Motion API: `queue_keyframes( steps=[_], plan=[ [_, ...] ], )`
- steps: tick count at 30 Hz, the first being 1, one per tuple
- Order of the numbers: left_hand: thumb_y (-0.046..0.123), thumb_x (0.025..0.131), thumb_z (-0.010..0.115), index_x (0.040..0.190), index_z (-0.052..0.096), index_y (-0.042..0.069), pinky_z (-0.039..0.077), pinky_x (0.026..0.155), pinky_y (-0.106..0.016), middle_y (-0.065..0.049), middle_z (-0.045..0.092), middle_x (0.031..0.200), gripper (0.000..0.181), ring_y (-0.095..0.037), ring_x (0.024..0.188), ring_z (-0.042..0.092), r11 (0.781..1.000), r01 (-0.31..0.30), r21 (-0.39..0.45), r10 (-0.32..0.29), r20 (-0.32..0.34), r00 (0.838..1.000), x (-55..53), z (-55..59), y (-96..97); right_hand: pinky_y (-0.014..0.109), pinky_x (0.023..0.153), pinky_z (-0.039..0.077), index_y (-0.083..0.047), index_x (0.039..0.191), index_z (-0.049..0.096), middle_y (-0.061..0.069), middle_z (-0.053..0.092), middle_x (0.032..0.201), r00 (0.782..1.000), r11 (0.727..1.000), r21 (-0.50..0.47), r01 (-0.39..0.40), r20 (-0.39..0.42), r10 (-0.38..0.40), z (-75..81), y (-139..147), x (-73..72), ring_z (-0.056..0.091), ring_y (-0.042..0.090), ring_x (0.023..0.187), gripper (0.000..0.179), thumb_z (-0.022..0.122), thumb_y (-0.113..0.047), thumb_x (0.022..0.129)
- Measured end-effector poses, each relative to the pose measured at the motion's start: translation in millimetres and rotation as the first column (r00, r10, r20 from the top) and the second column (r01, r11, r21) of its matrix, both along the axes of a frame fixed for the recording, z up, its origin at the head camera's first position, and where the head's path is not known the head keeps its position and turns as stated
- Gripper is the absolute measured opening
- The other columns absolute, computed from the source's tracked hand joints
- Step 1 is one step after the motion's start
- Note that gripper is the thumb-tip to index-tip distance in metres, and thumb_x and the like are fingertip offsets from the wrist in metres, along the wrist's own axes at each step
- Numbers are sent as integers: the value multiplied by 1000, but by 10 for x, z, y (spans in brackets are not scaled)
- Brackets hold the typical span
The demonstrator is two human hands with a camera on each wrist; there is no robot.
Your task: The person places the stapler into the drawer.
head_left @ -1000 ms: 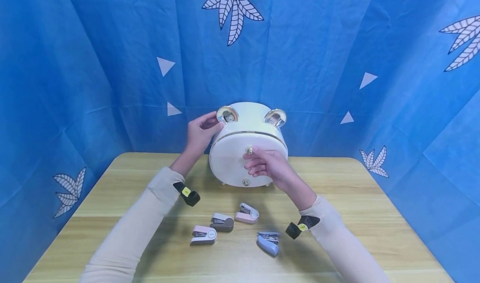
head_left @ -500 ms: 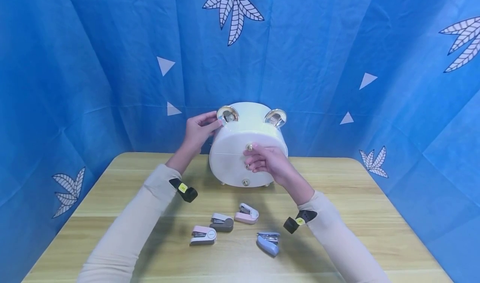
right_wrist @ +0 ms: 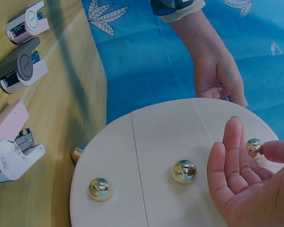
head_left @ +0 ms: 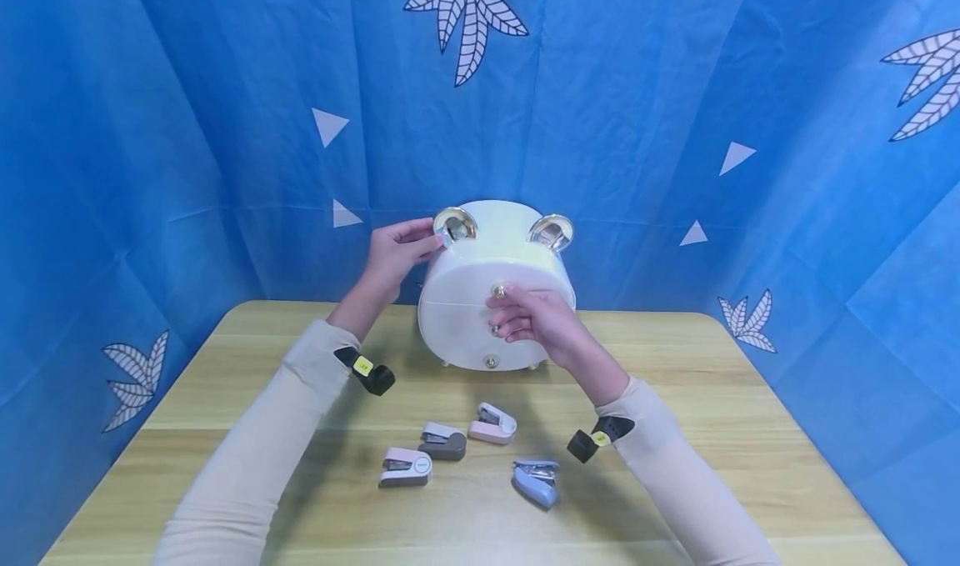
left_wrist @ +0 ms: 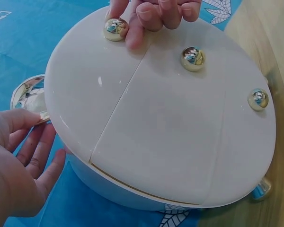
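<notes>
Narrow and pinched at thumb and forefinger, the grip of the right hand (head_left: 542, 323) holds the top knob (head_left: 498, 291) of the white cabinet (head_left: 453, 337), which stands upright at the back of the bench (head_left: 697, 466). The left hand (head_left: 393, 253) pinches the gold ear (head_left: 455, 222) on its side. That knob looks round and slick, so a hard pull could slip off it. If the ear hold loosened, the cabinet might slide or tip forward on its small feet, toward the pink-and-white stapler (head_left: 488, 434). The loosely bent lower fingers could also snag the middle knob (right_wrist: 184, 171).
</notes>
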State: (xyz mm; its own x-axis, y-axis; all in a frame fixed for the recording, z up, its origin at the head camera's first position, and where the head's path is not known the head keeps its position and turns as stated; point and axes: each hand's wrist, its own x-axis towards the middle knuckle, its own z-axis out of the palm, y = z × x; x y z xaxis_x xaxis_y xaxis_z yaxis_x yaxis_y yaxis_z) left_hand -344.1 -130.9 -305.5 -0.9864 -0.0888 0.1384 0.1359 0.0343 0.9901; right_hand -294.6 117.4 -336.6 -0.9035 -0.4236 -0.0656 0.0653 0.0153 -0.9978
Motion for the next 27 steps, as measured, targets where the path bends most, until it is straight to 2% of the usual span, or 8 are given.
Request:
queue_keyframes(
  steps=[7, 15, 20, 27],
  plan=[
    [12, 93, 75, 133, 66, 3, 58, 95, -33, -14, 69, 122, 43, -6, 92, 70, 1000, 21, 9, -21, -13, 1000, -11, -12, 6, 23, 68, 57, 11, 129, 61, -5, 74, 78, 1000, 1000, 3, -11, -4, 11, -15, 15, -23, 68, 8, 68, 50, 47, -32, 109],
    [13, 93, 74, 134, 65, 4, 58, 94, -32, -12, 67, 120, 43, -11, 101, 67, 1000, 8, -17, -8, -35, 999, -11, -47, 14, 23, 69, 57, 11, 129, 61, -3, 74, 80, 1000, 1000, 28, -13, 2, 13, -13, 26, -35, 69, 8, 68, 51, 47, -33, 109],
    [13, 93, 74, 134, 66, 4, 58, 94, -32, -13, 66, 120, 42, -16, 107, 65, 999, 1, -40, -3, -52, 999, -12, -66, 21, 23, 68, 58, 11, 127, 62, 1, 74, 83, 1000, 997, 75, -17, -20, 19, -18, 54, -37, 69, 9, 68, 49, 48, -32, 108],
    [12, 93, 74, 132, 66, 4, 59, 93, -31, -6, 65, 111, 40, -16, 106, 64, 999, 1, -51, -5, -76, 997, -31, -68, 25, 24, 67, 59, 10, 122, 67, 3, 75, 83, 997, 985, 168, -27, -67, 39, -52, 115, 28, 69, 10, 67, 42, 56, -27, 105]
  ],
)
